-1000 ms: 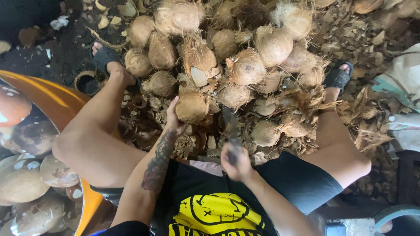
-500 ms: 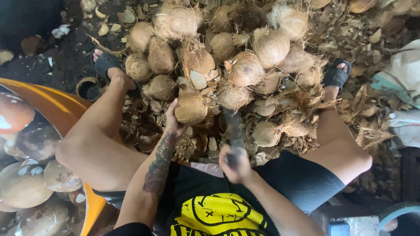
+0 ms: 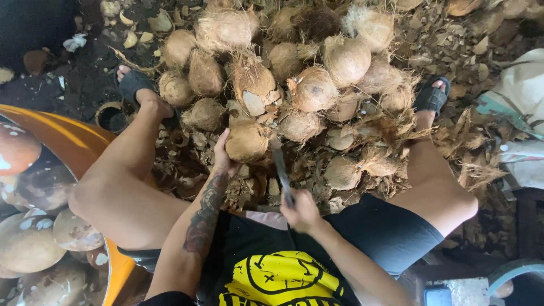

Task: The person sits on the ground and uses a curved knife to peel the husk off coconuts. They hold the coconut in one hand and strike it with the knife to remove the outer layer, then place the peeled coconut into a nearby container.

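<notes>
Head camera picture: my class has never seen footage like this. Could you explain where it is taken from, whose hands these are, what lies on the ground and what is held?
The camera sits on a seated person's head and looks down at their own lap, legs and hands. The left hand grips a husked coconut. The right hand holds a long knife, blade pointing toward that coconut. Ahead lies a pile of coconuts among dry husk scraps. An orange tub at the left holds peeled coconuts in water.

Husked brown coconut (image 3: 247, 141), blurred blade (image 3: 281, 170)
</notes>
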